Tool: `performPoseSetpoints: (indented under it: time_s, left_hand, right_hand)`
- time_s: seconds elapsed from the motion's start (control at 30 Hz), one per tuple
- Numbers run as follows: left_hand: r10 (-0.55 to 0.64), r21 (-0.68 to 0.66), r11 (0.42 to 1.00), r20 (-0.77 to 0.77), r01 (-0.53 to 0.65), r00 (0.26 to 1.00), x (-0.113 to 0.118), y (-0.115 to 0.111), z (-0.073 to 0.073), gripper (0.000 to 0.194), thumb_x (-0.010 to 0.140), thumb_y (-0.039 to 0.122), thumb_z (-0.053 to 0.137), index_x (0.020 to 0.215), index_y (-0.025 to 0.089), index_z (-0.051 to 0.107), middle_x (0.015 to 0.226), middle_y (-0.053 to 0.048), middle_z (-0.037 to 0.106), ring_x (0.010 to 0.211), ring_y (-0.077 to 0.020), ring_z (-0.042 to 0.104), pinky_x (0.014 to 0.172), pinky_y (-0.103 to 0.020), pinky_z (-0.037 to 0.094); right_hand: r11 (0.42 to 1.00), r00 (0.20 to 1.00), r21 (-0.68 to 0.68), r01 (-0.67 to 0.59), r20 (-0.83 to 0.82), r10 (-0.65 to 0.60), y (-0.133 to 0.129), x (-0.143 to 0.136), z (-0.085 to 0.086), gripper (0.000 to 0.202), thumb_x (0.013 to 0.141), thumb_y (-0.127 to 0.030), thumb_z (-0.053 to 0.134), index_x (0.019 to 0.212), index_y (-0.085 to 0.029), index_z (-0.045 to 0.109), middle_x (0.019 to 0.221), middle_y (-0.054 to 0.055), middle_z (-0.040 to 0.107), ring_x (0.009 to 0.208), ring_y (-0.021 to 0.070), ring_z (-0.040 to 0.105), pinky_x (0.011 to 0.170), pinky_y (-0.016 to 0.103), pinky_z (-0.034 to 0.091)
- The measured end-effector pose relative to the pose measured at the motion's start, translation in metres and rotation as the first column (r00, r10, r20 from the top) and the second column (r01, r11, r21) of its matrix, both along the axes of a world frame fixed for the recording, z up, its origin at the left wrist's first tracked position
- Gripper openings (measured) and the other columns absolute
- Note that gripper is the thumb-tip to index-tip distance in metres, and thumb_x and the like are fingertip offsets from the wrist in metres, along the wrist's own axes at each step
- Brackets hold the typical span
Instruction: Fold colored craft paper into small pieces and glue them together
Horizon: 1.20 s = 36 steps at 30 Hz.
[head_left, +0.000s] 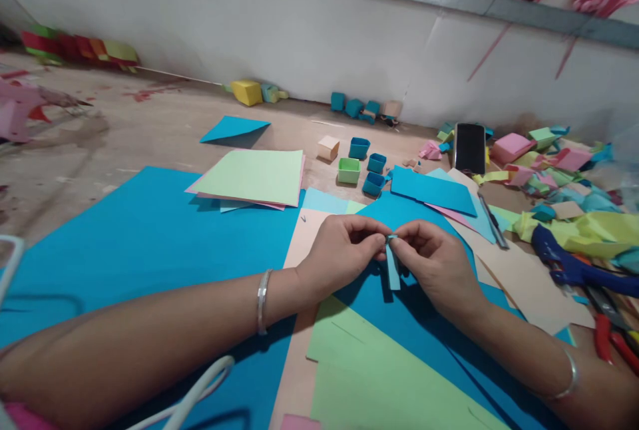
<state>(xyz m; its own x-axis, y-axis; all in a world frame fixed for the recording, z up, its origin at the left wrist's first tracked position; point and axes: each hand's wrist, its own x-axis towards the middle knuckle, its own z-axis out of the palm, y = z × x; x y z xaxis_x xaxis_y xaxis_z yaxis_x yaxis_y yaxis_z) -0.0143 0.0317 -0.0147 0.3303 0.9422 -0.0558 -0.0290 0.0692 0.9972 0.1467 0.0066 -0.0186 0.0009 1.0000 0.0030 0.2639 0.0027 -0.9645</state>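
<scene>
Between my two hands is a narrow light-blue paper strip, its free end hanging down over the blue sheets. My left hand pinches the strip's top end from the left, thumb against fingertips. From the right, my right hand pinches the same end, and the fingertips of both hands nearly meet there. The top end looks folded, but the fingers hide most of it. Under the hands lies a blue paper sheet, with light-green sheets nearer to me.
Small paper boxes, one of them green, stand beyond my hands. A phone leans by a heap of paper pieces. To the right lie a cutter knife, a blue-handled tool and red-handled pliers. A white cable crosses front left.
</scene>
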Motion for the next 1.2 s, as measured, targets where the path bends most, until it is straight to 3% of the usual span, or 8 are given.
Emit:
performPoseSetpoints:
  time_s: [0.2,0.43,0.57,0.8,0.9,1.0,1.1,1.2]
  left_hand:
    - [0.001,-0.011,1.0,-0.028,-0.001,1.0,-0.001,0.003,-0.001,0.008,0.075,0.019,0.069,0.076,0.012,0.07,0.067,-0.002,0.066,0.057,-0.0092,0.058,0.055,-0.021,0.048]
    - [-0.061,0.095,0.993,-0.102,0.07,0.993,-0.001,0.002,-0.002,0.009,0.08,0.017,0.06,0.074,0.014,0.067,0.061,0.002,0.06,0.053,-0.0081,0.054,0.051,-0.019,0.043]
    - [-0.064,0.131,0.988,-0.113,0.078,0.992,-0.001,0.002,-0.003,0.008,0.078,0.022,0.065,0.08,0.015,0.068,0.07,-0.001,0.065,0.06,-0.0103,0.058,0.056,-0.021,0.046]
    - [-0.095,-0.036,0.995,-0.009,0.095,0.995,-0.002,0.006,0.0,0.011,0.077,0.02,0.067,0.072,0.012,0.065,0.06,0.001,0.059,0.05,-0.0061,0.051,0.048,-0.018,0.04]
    - [-0.074,-0.069,0.995,0.021,0.076,0.997,-0.002,0.006,0.002,0.01,0.078,0.02,0.067,0.072,0.012,0.066,0.061,0.001,0.06,0.05,-0.0057,0.052,0.049,-0.017,0.042]
    - [-0.004,-0.134,0.991,0.062,0.012,0.998,0.0,0.007,0.001,0.007,0.08,0.018,0.067,0.076,0.012,0.068,0.061,0.001,0.062,0.049,-0.0062,0.055,0.05,-0.018,0.044]
    - [0.04,-0.184,0.983,0.091,-0.023,0.995,0.001,0.007,-0.001,0.007,0.081,0.016,0.066,0.077,0.012,0.068,0.061,0.001,0.063,0.051,-0.0069,0.059,0.051,-0.018,0.046]
    - [0.045,-0.206,0.978,0.105,-0.023,0.993,0.001,0.008,-0.001,0.005,0.081,0.015,0.067,0.078,0.011,0.068,0.063,0.0,0.064,0.052,-0.0069,0.06,0.052,-0.018,0.047]
  right_hand:
    - [0.999,0.999,0.037,-0.008,0.046,0.007,0.0,0.0,-0.003,0.023,0.08,-0.04,0.067,0.077,-0.018,0.061,0.062,-0.002,0.056,0.052,0.0093,0.046,0.046,0.022,0.036]
    - [1.0,0.997,0.022,0.009,0.076,-0.01,-0.001,0.0,0.0,0.023,0.076,-0.037,0.068,0.068,-0.018,0.058,0.058,-0.003,0.051,0.051,0.0089,0.043,0.045,0.021,0.034]
    - [0.999,0.996,0.039,0.028,0.085,-0.031,-0.001,0.0,0.0,0.022,0.075,-0.035,0.069,0.066,-0.018,0.057,0.057,-0.004,0.05,0.051,0.0085,0.042,0.045,0.021,0.034]
    - [0.998,0.996,0.015,-0.066,0.056,0.065,-0.001,0.005,0.0,0.023,0.079,-0.039,0.068,0.074,-0.017,0.063,0.062,0.0,0.06,0.054,0.0113,0.053,0.048,0.022,0.041]
    - [0.99,0.991,0.113,-0.084,0.116,0.071,0.0,0.009,-0.004,0.018,0.086,-0.036,0.061,0.083,-0.019,0.066,0.072,0.003,0.066,0.063,0.0147,0.06,0.056,0.025,0.048]
    - [0.938,0.959,0.328,-0.109,0.284,0.012,0.001,0.012,-0.007,0.013,0.09,-0.028,0.056,0.096,-0.022,0.065,0.089,0.004,0.07,0.079,0.0176,0.065,0.069,0.028,0.052]
    - [0.809,0.874,0.534,-0.244,0.482,-0.055,0.002,0.014,-0.007,0.015,0.089,-0.018,0.054,0.098,-0.024,0.065,0.096,0.005,0.071,0.091,0.0191,0.066,0.08,0.031,0.052]
    - [0.7,0.793,0.612,-0.368,0.6,-0.107,0.004,0.014,-0.006,0.019,0.09,-0.013,0.052,0.095,-0.025,0.067,0.097,0.005,0.072,0.091,0.0178,0.066,0.081,0.03,0.052]
